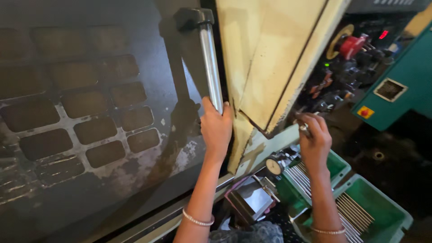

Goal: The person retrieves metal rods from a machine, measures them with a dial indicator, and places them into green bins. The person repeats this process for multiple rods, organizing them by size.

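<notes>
- Handle, a chrome bar on the dark door, stands upright at about 12 o'clock from your left hand; the door fills the 9 o'clock side of the view.
- Your left hand is clamped round the bar's lower end, fingers wrapped, thumb toward the cream panel.
- Keep that grip full and low, wrist in line with the forearm, and I judge a steady sideways push along the rail would serve better than a jerk.
- Mind the narrow gap between bar and cream panel at 3 o'clock of your knuckles; fingers could get pinched there.
- Your right hand is closed on a small metal part; hold it clear of the door edge.
- Green bins at 5 o'clock hold thin silver rods, laid side by side.
- A round dial gauge sits just left of the nearer bin.
- A red knob on a yellow ring shows at 2 o'clock on the control panel.
- A small yellow square sticker with a red dot sits on the teal cabinet, below a vent grille.
</notes>
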